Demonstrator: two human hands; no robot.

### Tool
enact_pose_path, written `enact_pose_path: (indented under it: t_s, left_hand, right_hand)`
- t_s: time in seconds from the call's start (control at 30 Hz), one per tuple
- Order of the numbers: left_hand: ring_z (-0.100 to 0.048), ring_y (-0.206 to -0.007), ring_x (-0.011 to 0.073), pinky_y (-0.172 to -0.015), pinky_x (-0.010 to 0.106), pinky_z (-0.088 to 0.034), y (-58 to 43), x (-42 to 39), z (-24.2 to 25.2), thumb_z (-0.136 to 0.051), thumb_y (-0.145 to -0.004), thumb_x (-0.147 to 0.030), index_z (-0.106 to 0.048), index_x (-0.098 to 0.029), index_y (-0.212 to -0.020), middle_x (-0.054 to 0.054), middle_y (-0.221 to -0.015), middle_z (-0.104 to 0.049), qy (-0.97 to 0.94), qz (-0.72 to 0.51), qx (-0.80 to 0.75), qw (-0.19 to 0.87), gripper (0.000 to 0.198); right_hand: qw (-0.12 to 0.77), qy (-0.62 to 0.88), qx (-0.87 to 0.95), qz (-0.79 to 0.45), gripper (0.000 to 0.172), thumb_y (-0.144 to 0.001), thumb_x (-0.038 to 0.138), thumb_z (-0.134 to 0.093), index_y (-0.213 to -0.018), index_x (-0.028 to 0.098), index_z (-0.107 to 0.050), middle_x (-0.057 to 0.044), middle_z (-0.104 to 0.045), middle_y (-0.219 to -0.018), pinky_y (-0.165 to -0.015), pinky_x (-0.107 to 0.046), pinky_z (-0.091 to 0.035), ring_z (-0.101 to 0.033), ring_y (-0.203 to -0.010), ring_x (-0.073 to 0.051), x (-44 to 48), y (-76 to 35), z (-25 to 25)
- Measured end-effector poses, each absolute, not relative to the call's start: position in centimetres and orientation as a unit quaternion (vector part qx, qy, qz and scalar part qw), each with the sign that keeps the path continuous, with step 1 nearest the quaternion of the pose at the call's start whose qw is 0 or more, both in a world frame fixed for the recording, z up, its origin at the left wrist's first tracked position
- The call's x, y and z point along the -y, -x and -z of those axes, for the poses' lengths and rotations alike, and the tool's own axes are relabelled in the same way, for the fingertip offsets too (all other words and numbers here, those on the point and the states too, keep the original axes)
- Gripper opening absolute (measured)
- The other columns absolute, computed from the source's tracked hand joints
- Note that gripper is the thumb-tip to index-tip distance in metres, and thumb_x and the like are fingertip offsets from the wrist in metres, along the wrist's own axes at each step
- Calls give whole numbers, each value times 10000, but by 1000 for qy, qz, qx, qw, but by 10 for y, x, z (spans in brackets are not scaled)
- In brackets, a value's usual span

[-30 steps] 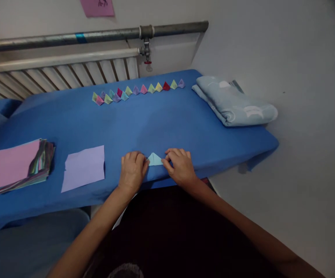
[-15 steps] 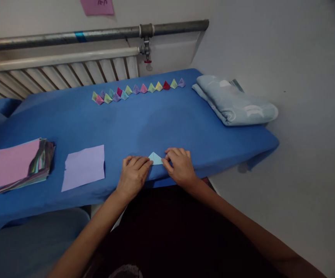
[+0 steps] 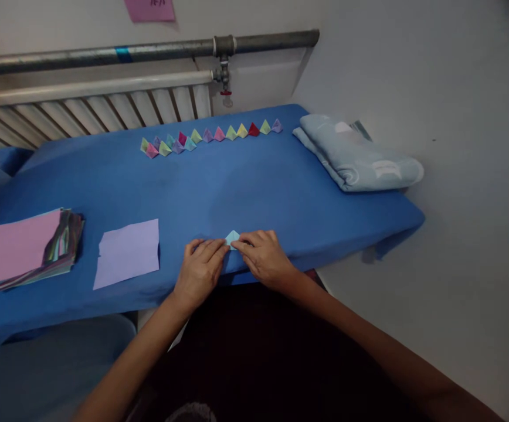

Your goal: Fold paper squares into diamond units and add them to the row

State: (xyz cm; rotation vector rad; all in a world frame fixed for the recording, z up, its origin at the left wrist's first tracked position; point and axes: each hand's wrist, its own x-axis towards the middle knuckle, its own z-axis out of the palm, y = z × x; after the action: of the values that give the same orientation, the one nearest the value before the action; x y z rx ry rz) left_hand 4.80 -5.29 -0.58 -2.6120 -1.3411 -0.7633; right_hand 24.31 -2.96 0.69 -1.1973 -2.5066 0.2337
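A small light-blue folded paper (image 3: 232, 237) lies near the front edge of the blue-covered table (image 3: 254, 181), its point facing away from me. My left hand (image 3: 200, 266) is closed on its left corner, fingertips pressed down there. From the right, my right hand (image 3: 265, 258) reaches over the paper, its fingers closed on the right part and hiding much of it. Left of my hands a purple paper sheet (image 3: 128, 253) lies flat with creases. Farther left sits a stack of coloured paper (image 3: 21, 249) with a pink sheet on top.
Several folded paper pieces (image 3: 219, 134) in mixed colours stand in a row at the back. A folded grey-blue blanket (image 3: 355, 155) rests at the right end. Behind the table run a radiator (image 3: 105, 111) and a metal pipe (image 3: 162, 51). A wall (image 3: 465, 176) rises on the right.
My right hand has moved left across the light-blue paper, covering its right corner, which showed before. My left hand has barely moved.
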Motion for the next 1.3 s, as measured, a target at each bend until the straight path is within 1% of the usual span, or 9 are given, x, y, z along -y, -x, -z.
enact_pose_path:
  t_s: [0.2, 0.4, 0.57, 0.67, 0.83, 0.93, 1.03, 1.17, 1.3]
  left_hand:
    - [-596, -1067, 224, -956, 439, -364, -43, 61, 6, -431, -933, -129, -598, -175, -1174, 101, -1168, -660, 862, 227, 450, 49, 297]
    - [-575, -1097, 256, -933, 459, -361, -46, 66, 6, -404, -881, -38, -575, -153, -1217, 117, -1214, -640, 862, 185, 465, 78, 393]
    - [-554, -1119, 269, -924, 458, -359, -48, 69, 2, -401, -848, -17, -552, -131, -1249, 131, -1254, -617, 867, 145, 469, 89, 443]
    - [-539, -1133, 270, -925, 461, -358, -49, 69, -2, -415, -841, -22, -526, -154, -1289, 125, -1267, -605, 870, 117, 473, 80, 480]
    - [-540, -1100, 275, -906, 466, -376, -54, 67, -11, -439, -845, -38, -518, -217, -1311, 114, -1254, -595, 868, 61, 489, 66, 505]
    - [-546, -1073, 264, -919, 465, -378, -56, 65, -16, -430, -869, -61, -532, -213, -1299, 113, -1237, -599, 869, 41, 489, 66, 467]
    - [-550, -1056, 260, -936, 468, -372, -58, 63, -19, -432, -890, -96, -544, -200, -1283, 107, -1215, -613, 872, 34, 484, 72, 422]
    - [-559, -1037, 261, -951, 479, -362, -60, 63, -18, -435, -899, -110, -555, -170, -1265, 117, -1196, -621, 875, 43, 474, 89, 390]
    - [-570, -1018, 261, -953, 484, -359, -60, 63, -16, -442, -892, -97, -565, -160, -1247, 129, -1184, -619, 877, 53, 470, 90, 381]
  right_hand:
    - [140, 445, 881, -83, 339, -893, 148, -499, -1206, 222, -605, -75, -632, -1121, -753, -366, -293, -497, -911, -228, 29, -241, -10]
    - [147, 455, 874, -83, 356, -891, 147, -483, -1218, 226, -597, -82, -634, -1089, -742, -356, -297, -488, -896, -223, 29, -238, -9]
    - [153, 453, 874, -83, 359, -887, 150, -476, -1216, 219, -602, -86, -625, -1091, -749, -357, -310, -487, -897, -226, 28, -238, -8]
    - [159, 457, 871, -87, 353, -887, 149, -475, -1203, 226, -612, -82, -628, -1075, -751, -355, -313, -490, -886, -222, 28, -238, -7]
    - [155, 460, 870, -84, 328, -906, 168, -478, -1195, 232, -617, -76, -630, -1076, -750, -348, -309, -495, -895, -217, 29, -238, -7]
    - [144, 455, 877, -59, 312, -936, 291, -495, -1225, 226, -592, -82, -619, -1134, -761, -360, -306, -491, -935, -230, 32, -239, -8]
    - [131, 454, 881, -23, 372, -948, 404, -475, -1263, 226, -562, -93, -574, -1256, -789, -381, -300, -469, -1015, -258, 36, -241, -7]
    - [109, 461, 881, -2, 410, -967, 444, -413, -1297, 234, -538, -78, -500, -1382, -826, -403, -304, -446, -1074, -278, 37, -239, -5]
    - [103, 463, 880, -6, 440, -964, 461, -403, -1323, 232, -516, -75, -475, -1407, -850, -420, -339, -452, -1092, -286, 34, -238, -8]
